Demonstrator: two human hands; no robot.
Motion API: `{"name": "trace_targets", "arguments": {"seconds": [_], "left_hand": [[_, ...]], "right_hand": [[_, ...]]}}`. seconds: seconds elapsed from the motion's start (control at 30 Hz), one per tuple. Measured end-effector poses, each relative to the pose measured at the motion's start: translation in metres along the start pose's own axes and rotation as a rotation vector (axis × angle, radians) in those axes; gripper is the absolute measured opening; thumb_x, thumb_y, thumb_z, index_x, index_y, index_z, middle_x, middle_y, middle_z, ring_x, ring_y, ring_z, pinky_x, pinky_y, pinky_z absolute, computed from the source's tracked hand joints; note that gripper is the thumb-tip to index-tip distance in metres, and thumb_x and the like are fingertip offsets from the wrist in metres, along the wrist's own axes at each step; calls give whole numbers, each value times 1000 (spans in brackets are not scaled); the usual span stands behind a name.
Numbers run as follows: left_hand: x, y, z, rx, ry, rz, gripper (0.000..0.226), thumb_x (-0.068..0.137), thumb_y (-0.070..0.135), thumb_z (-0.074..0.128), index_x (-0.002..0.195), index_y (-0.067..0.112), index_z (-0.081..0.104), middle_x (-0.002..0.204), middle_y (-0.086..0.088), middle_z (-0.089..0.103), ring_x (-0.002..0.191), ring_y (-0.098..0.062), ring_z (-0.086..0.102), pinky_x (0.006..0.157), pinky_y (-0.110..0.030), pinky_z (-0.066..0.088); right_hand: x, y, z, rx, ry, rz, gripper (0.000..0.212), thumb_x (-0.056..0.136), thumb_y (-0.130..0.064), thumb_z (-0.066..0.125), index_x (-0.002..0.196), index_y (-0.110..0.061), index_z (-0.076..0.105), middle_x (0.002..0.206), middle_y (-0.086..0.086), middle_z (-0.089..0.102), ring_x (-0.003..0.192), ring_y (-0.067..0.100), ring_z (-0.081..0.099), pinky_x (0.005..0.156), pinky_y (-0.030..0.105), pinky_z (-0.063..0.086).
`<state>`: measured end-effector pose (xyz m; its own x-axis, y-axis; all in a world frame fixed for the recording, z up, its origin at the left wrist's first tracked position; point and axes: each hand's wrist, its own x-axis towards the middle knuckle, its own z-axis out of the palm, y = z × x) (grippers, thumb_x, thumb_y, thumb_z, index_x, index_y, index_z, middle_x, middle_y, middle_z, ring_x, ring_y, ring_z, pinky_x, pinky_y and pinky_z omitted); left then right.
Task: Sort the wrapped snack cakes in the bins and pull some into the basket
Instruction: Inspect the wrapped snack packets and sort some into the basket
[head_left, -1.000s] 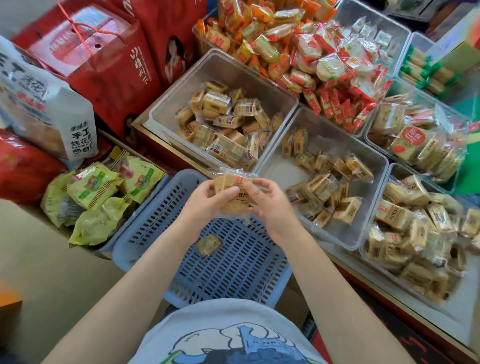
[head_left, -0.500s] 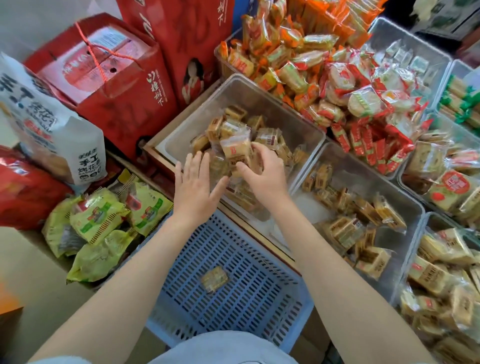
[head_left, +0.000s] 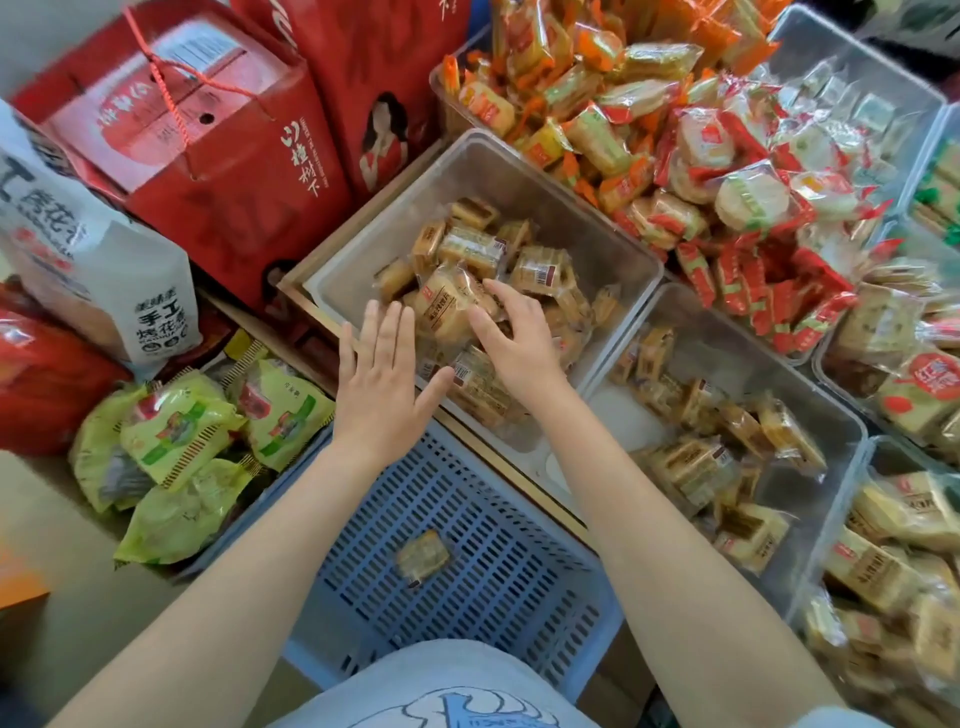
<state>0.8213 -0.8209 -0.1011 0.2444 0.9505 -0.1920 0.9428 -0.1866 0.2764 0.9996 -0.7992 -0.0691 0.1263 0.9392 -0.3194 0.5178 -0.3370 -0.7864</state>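
A clear plastic bin (head_left: 582, 218) holds several tan wrapped snack cakes (head_left: 540, 270). My right hand (head_left: 514, 338) reaches into it, fingers curled loosely over the pile and touching a larger wrapped cake (head_left: 447, 301). My left hand (head_left: 379, 379) hovers flat over the bin's near rim with straight spread fingers, holding nothing. Below my hands sits a blue slotted basket (head_left: 498, 587) with one wrapped cake (head_left: 423, 558) lying in it.
A second clear bin (head_left: 831, 415) of similar cakes lies to the right, more bins beyond. Orange and red wrapped snacks (head_left: 675, 130) are heaped behind. Red gift boxes (head_left: 208, 135), a white bag (head_left: 93, 270) and green packets (head_left: 176, 431) crowd the left.
A second ago both hands held one wrapped cake over the basket. They then moved up to the left bin; the cake now lies among the pile and my left hand has opened flat.
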Motion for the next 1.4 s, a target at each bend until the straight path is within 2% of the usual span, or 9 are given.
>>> {"name": "trace_targets", "arguments": {"seconds": [0.1, 0.27, 0.4, 0.5, 0.6, 0.83, 1.03, 1.2, 1.4], "left_hand": [[-5, 26, -4, -25, 40, 44, 94, 94, 73, 3, 162, 8, -7, 171, -6, -15, 155, -19, -24, 124, -43, -19], [-1, 113, 16, -47, -25, 347, 87, 97, 67, 5, 164, 12, -1, 172, -4, -9, 156, -18, -19, 124, -39, -20], [11, 148, 37, 55, -157, 368, 87, 97, 70, 4, 162, 16, -15, 171, -2, -17, 156, -19, -21, 125, -42, -15], [15, 150, 41, 26, -172, 341, 85, 100, 67, 16, 163, 18, -12, 172, 0, -10, 158, -18, -15, 127, -42, -9], [15, 150, 42, 6, -177, 337, 86, 98, 68, 16, 164, 19, -9, 173, 1, -5, 158, -18, -11, 129, -43, -3], [14, 150, 46, -39, -167, 325, 90, 93, 71, 11, 165, 19, -3, 173, 1, 2, 159, -18, -5, 129, -44, 6], [14, 150, 49, -62, -149, 328, 89, 95, 69, 17, 165, 17, 1, 172, -4, 11, 159, -20, 0, 127, -43, 9], [14, 149, 49, -43, -153, 326, 89, 95, 69, 17, 165, 16, 1, 172, -4, 11, 159, -20, 0, 127, -44, 11], [12, 152, 47, -54, -153, 317, 89, 94, 69, 16, 165, 17, -1, 172, -3, 9, 159, -19, -1, 127, -43, 8]], "right_hand": [[-29, 9, -33, 258, 185, 16, 31, 104, -40, 53, 132, -29, 60, 133, -8, 56, 115, 4, 57, 96, 23, 48], [-65, 60, -84, 520, 517, 263, 20, 106, -36, 51, 107, -20, 63, 102, 0, 67, 92, 17, 68, 83, 37, 58], [-60, 103, -102, 584, 506, 423, 42, 101, -47, 57, 136, -25, 50, 133, 4, 58, 115, 21, 63, 93, 37, 57], [-39, 118, -104, 556, 468, 415, 80, 93, -53, 66, 158, -29, 27, 163, 3, 30, 147, 24, 34, 118, 41, 34], [-15, 124, -104, 499, 445, 433, 96, 85, -55, 76, 160, -32, 21, 168, 2, 16, 154, 24, 20, 120, 43, 25], [0, 151, -97, 397, 406, 487, 107, 78, -53, 83, 160, -17, 24, 166, 8, 27, 153, 27, 25, 124, 47, 25], [7, 149, -104, 398, 329, 530, 70, 89, -40, 77, 140, 1, 53, 141, 17, 58, 131, 31, 53, 95, 28, 39], [8, 147, -107, 448, 280, 549, 56, 88, -44, 77, 128, -8, 61, 105, -1, 58, 100, 16, 54, 85, 27, 41], [-1, 150, -97, 505, 319, 511, 35, 85, -39, 81, 110, -19, 65, 99, -7, 64, 94, 12, 60, 81, 24, 44]]}}
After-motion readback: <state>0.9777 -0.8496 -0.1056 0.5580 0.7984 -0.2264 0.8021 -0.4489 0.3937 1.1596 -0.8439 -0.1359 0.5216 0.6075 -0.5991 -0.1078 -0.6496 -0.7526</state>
